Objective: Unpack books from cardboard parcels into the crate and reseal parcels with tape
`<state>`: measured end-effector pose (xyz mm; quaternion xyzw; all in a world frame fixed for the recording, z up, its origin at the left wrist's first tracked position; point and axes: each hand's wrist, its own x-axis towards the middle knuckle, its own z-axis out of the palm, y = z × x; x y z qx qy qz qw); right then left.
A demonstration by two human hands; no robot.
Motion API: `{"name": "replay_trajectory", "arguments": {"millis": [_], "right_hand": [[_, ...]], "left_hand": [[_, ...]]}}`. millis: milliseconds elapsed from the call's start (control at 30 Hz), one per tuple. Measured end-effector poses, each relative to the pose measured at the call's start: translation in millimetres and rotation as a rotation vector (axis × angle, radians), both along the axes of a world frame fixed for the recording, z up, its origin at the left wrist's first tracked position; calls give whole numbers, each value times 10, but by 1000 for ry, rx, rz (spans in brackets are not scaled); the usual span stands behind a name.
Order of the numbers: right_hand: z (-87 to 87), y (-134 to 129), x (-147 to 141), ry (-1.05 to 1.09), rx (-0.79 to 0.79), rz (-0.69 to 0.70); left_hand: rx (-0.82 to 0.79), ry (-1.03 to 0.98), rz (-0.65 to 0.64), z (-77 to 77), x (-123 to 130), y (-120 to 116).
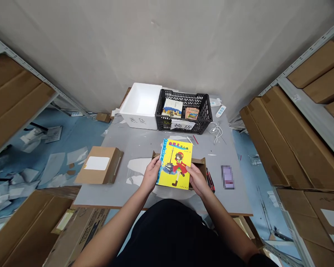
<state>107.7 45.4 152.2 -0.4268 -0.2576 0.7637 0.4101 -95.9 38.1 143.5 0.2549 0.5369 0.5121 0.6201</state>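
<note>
A yellow book [174, 163] with a red-clad cartoon figure on its cover is held up in front of me. My left hand [152, 172] grips its left edge near the blue spine. On the right edge, my right hand [196, 177] is closed, thumb over the cover. Behind and below the book lies an open cardboard box [199, 165], mostly hidden by it. A red and black tool, perhaps a utility knife [210, 180], rests just right of that box.
A white foam box [140, 121] and a black plastic crate [206, 118] holding books stand at the table's back. A cardboard box [96, 174] sits at left. A pixelated purple item [227, 177] and a white cable [217, 131] lie at right. Shelves with cartons flank both sides.
</note>
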Motion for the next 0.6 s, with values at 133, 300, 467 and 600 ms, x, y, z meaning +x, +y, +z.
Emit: {"name": "replay_trajectory", "arguments": {"millis": [133, 300, 467, 600], "right_hand": [[-5, 96, 50, -71, 37, 38], [22, 284, 143, -188, 57, 141], [15, 615, 176, -201, 110, 234], [-54, 1054, 91, -225, 140, 123]], "left_hand": [[-25, 34, -82, -37, -118, 126], [-45, 56, -202, -21, -250, 314], [-35, 162, -246, -75, -356, 642], [24, 282, -344, -99, -472, 1134]]}}
